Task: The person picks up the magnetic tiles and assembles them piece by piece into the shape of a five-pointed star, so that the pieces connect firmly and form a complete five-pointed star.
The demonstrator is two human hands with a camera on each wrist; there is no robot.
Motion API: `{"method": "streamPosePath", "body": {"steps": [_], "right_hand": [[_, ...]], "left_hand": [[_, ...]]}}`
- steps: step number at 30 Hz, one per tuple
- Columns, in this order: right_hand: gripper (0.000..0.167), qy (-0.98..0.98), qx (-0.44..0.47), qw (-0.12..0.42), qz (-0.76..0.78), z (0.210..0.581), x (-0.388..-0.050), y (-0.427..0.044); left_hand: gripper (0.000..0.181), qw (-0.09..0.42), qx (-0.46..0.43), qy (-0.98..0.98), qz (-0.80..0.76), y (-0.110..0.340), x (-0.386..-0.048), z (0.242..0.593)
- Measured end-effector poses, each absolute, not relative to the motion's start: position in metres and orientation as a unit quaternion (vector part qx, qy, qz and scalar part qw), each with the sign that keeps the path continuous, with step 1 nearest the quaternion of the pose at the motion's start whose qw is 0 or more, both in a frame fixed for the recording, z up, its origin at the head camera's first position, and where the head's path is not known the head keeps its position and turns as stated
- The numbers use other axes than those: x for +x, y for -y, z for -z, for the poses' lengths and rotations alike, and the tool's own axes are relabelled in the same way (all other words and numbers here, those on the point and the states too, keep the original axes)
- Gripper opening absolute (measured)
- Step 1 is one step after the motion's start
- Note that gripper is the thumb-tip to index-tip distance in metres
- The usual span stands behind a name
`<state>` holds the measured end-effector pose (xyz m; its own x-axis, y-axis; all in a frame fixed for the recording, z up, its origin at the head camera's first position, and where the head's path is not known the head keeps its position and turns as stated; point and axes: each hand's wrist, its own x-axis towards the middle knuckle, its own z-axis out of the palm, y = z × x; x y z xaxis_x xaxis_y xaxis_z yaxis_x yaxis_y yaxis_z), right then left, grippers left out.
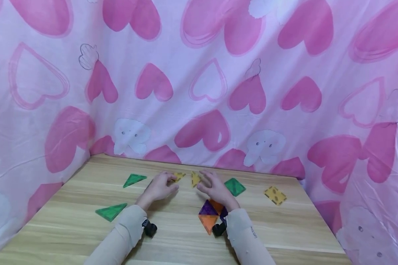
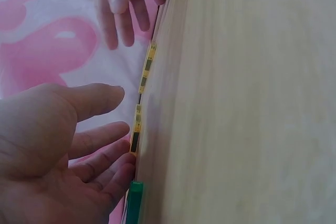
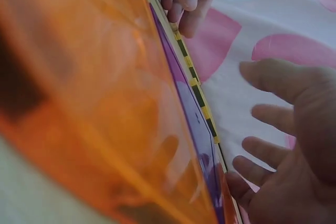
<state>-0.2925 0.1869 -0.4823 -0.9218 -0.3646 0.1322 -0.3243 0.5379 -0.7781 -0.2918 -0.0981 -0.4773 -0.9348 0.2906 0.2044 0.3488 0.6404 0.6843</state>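
My left hand (image 1: 159,187) reaches to the back of the table with loosely bent fingers. Its fingertips lie beside a yellow triangular magnetic tile (image 1: 179,177), and I cannot tell if they touch it. Opposite, my right hand (image 1: 217,187) has its thumb and fingers spread around the right side of a second yellow triangular tile (image 1: 194,179). Between the two yellow tiles there is a small gap. Both hands appear to grip nothing. Beneath the right forearm sit joined tiles, among them a purple tile (image 1: 208,208) and an orange tile (image 1: 208,223), partly hidden by the wrist.
Two green triangular tiles, one farther back (image 1: 133,180) and one nearer (image 1: 111,212), lie to the left. To the right are a green square (image 1: 234,187) and a yellow square (image 1: 275,195). A pink heart-patterned cloth (image 1: 202,95) hangs behind the wooden table (image 1: 172,228).
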Motion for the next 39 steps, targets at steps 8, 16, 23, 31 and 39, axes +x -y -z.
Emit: {"method": "streamPosePath", "body": {"steps": [8,16,23,31,39], "right_hand": [[0.068,-0.914,-0.229,0.044,0.333,0.486,-0.291,-0.190],[0.055,-0.909,-0.221,0.022,0.353,0.489,-0.294,-0.191],[0.042,-0.900,-0.170,0.003,0.401,0.488,-0.292,-0.191],[0.046,-0.906,-0.138,-0.001,0.400,0.489,-0.294,-0.189],[0.077,-0.917,-0.100,0.006,0.385,0.491,-0.293,-0.185]], "left_hand": [[0.032,0.035,-0.185,0.906,0.379,0.095,-0.294,0.478],[0.032,0.020,-0.173,0.908,0.381,0.093,-0.290,0.478],[0.017,0.027,-0.177,0.908,0.379,0.092,-0.291,0.477],[0.018,0.027,-0.190,0.902,0.386,0.089,-0.293,0.474],[0.036,0.017,-0.101,0.905,0.413,0.085,-0.294,0.474]]}}
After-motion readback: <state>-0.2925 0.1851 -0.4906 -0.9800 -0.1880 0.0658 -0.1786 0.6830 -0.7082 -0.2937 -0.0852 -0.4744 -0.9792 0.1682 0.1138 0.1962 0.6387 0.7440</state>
